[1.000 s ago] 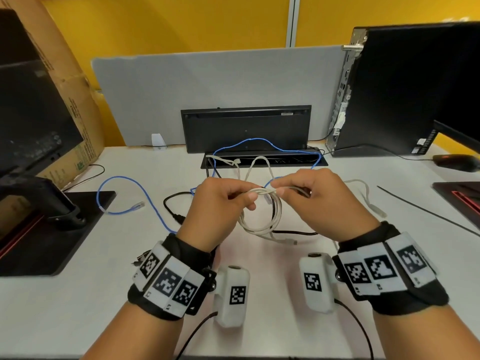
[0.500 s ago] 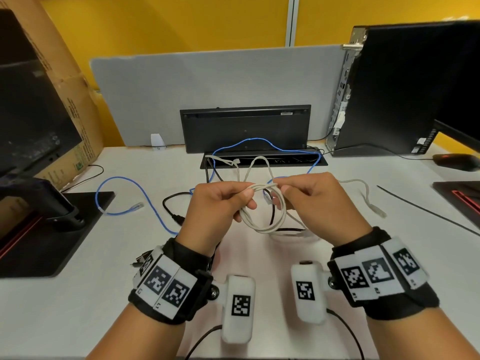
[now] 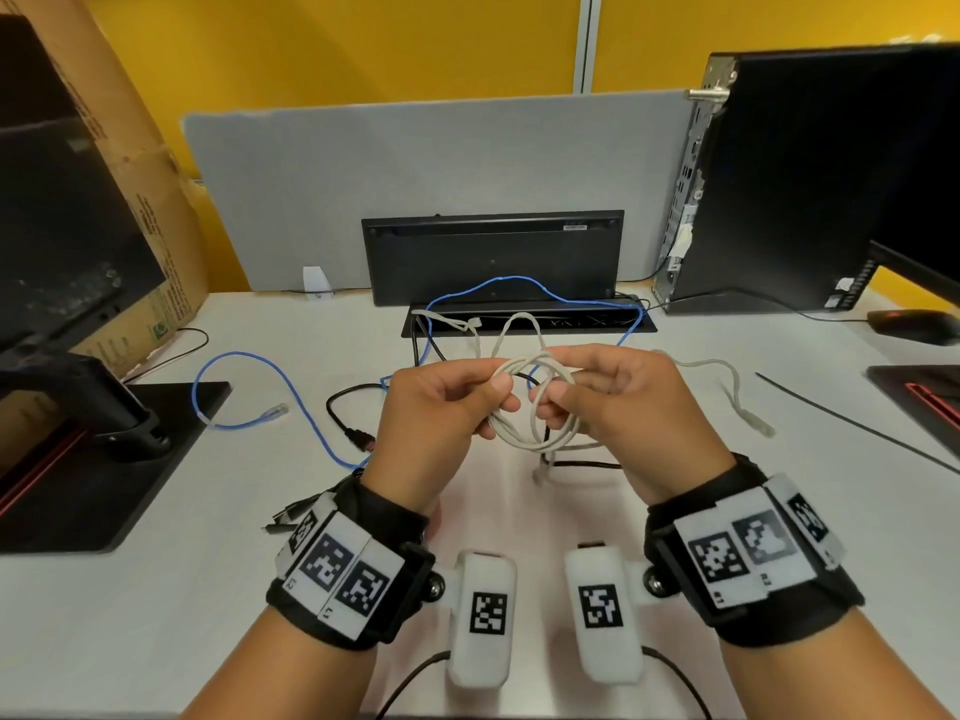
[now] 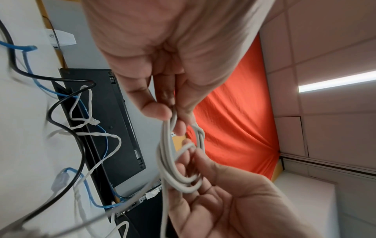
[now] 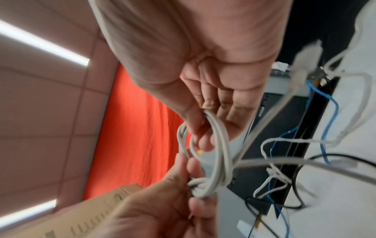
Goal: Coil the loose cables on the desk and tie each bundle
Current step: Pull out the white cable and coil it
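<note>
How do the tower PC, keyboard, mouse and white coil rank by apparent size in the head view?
1. Tower PC
2. Keyboard
3. White coil and mouse look alike; the coil sits nearer the camera, so unranked.

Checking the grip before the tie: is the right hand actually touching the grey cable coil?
Touching. The right wrist view shows the right hand with its fingers curled round the strands of the grey cable coil.

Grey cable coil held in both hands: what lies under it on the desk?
Under the grey cable coil the head view shows a black cable crossing the white desk and the coil's loose end hanging down. Both hands cover the desk on either side.
</note>
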